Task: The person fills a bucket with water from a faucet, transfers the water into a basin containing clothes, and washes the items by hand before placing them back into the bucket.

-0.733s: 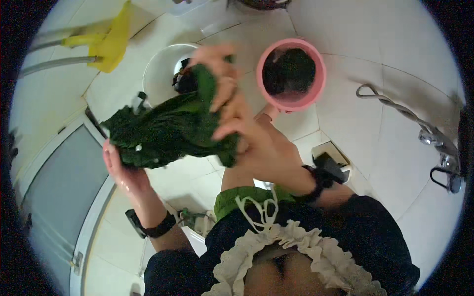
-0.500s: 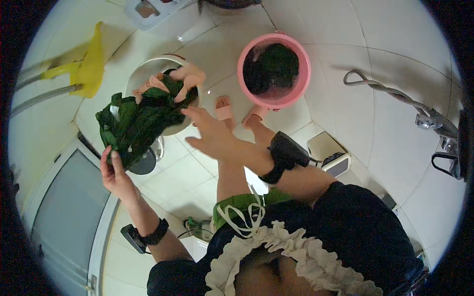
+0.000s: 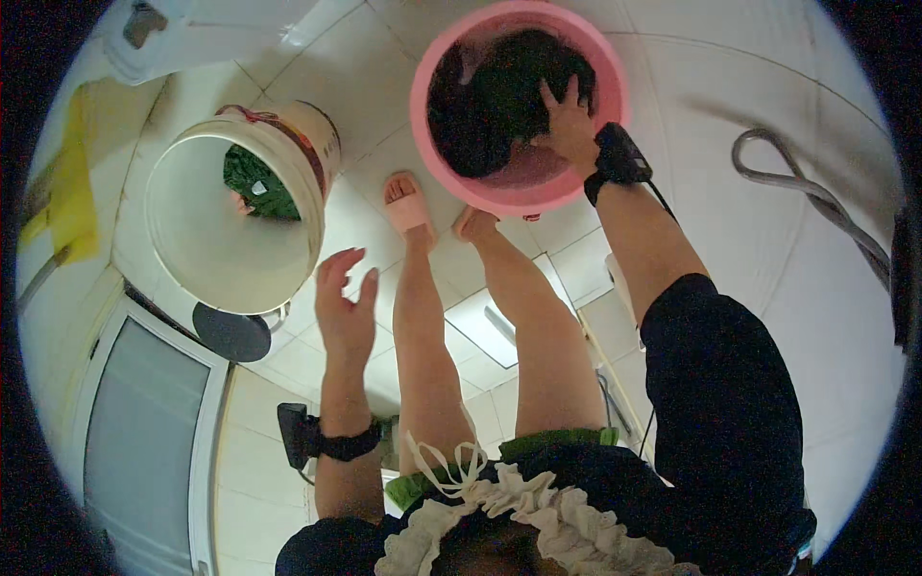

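My right hand (image 3: 569,130) reaches into the pink basin (image 3: 424,115) at the upper middle, fingers spread over the dark wet cloth (image 3: 509,91) in it. The fingertips look to be touching the cloth, but no grip on it shows. My left hand (image 3: 344,307) hangs in the air, fingers apart and holding nothing. It is just right of the white bucket (image 3: 192,240), whose mouth faces me. Deep inside that bucket lies a dark green garment (image 3: 269,195) with a small white label and a bit of pink beside it.
A round black object (image 3: 230,332) lies below the bucket. Yellow plastic (image 3: 75,182) hangs at the left wall, above a frosted door (image 3: 149,413). A twisted metal hose (image 3: 812,187) runs along the right wall. My feet in pink slippers (image 3: 410,206) stand on the tiled floor.
My left hand has let go of the green garment, which now lies down in the white bucket. My right hand has moved from beside that bucket into the pink basin. The view has shifted.
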{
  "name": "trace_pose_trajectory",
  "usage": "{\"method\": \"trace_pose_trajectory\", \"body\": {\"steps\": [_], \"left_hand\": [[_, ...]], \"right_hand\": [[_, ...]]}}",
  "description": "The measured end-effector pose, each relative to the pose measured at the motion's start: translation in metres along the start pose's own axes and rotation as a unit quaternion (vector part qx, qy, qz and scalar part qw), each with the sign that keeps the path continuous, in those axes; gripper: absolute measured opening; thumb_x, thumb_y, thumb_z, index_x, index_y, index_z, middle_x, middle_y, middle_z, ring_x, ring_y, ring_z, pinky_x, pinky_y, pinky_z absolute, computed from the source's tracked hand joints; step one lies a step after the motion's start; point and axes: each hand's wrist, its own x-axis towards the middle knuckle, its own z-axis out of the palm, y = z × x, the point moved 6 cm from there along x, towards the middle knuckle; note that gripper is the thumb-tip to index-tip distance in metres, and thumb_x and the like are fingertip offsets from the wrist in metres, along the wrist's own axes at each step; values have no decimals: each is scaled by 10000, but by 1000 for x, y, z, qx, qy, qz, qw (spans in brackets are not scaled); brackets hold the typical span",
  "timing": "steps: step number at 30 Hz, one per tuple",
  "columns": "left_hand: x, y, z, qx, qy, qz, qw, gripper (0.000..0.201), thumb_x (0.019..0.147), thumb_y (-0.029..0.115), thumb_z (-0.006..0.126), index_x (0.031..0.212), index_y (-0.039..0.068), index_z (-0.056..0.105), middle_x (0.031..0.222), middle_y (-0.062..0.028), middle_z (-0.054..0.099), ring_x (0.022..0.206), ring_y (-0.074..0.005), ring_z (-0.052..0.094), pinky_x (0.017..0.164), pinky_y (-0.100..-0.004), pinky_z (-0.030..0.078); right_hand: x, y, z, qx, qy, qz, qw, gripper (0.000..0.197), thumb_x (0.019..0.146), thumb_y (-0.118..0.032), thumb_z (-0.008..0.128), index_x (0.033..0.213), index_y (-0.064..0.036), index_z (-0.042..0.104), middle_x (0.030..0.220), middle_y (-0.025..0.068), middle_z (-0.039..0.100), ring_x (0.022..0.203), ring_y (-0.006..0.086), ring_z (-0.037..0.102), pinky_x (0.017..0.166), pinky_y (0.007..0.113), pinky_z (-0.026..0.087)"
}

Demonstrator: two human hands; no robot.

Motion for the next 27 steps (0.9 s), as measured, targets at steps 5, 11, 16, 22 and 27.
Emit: {"method": "trace_pose_trajectory", "body": {"steps": [5,11,16,22,27], "left_hand": [[14,7,80,-75,-99,-40,991,225,787,101,548,1002,34,532,936,-91,571,838,-161,545,697,-269,449],[9,9,88,-94,-135,-109,980,251,771,132,550,981,-4,540,903,-116,577,774,-156,559,677,-255,446],[14,11,110,-157,-160,-140,964,292,788,182,533,1025,12,531,957,-114,568,799,-140,553,671,-259,453],[-6,107,136,-519,-247,-364,733,466,812,262,525,1201,52,379,1043,-86,524,891,-172,526,782,-275,425],[-25,183,125,-484,-239,-174,824,536,756,229,584,1201,24,366,1024,-77,526,912,-193,515,808,-283,396]], "right_hand": [[23,32,122,-13,-125,10,992,391,775,-275,478,1135,-126,440,1151,188,423,941,412,467,765,455,430],[-34,-12,80,271,-293,106,911,427,683,-298,538,989,0,543,991,217,549,909,341,535,793,372,429],[-102,-27,-32,650,-248,343,631,417,721,-182,490,1100,-13,459,939,147,548,870,259,525,756,337,430],[-146,-13,-165,763,-146,386,498,382,714,-164,495,1045,21,452,913,122,529,786,201,545,666,292,459],[-175,12,-218,712,-71,299,631,370,828,-248,418,1085,16,459,921,152,563,801,237,541,708,320,424]]}}
